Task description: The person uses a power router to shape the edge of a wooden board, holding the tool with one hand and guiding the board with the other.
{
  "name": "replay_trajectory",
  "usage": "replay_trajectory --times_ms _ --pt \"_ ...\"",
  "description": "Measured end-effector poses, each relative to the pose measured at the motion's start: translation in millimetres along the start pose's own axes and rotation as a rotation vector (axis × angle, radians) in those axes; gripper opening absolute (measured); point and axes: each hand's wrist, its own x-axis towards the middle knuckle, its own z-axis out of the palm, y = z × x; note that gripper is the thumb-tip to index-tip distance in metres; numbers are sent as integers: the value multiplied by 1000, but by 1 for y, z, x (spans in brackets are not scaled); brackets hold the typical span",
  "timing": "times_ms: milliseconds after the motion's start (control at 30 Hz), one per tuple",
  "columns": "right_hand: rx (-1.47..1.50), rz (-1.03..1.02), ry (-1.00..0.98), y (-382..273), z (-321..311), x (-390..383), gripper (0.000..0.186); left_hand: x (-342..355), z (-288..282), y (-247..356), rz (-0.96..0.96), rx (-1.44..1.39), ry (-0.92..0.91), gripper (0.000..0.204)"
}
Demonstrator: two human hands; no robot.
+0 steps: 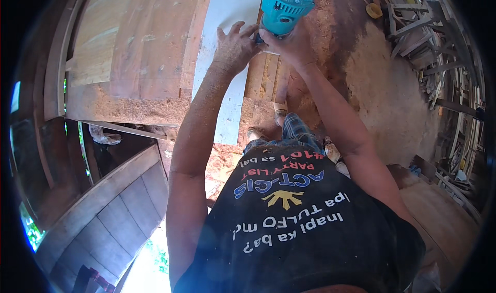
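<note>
Reddish, dusty ground (380,81) spreads to the right of one long white board (232,109), while pale wooden panels (139,45) lie to the board's left. Beside the right edge of the board's far part, my right hand (294,47) grips the lower end of a teal power tool (288,9), fingertips hidden behind it; my left hand (233,50) rests on the board, fingers spread, its thumb side close to the tool's base, though I cannot tell whether it presses there. By my reading, I am guiding or setting the tool on the wood; the next move seems to call for a steady base and left fingers well clear of the unseen working end. Counted: two hands, one tool, one white board, one grooved wooden piece (263,78) just right of it, and, farther right, one scrap-timber heap (413,40) too jumbled to number.
</note>
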Motion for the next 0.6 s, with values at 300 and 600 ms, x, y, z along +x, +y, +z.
replay_trajectory --times_ms 300,600 --pt "-56 23 11 6 0 13 58 14 4 -7 12 9 15 37" --pt "-55 19 10 18 0 25 59 26 4 -10 17 2 79 39"
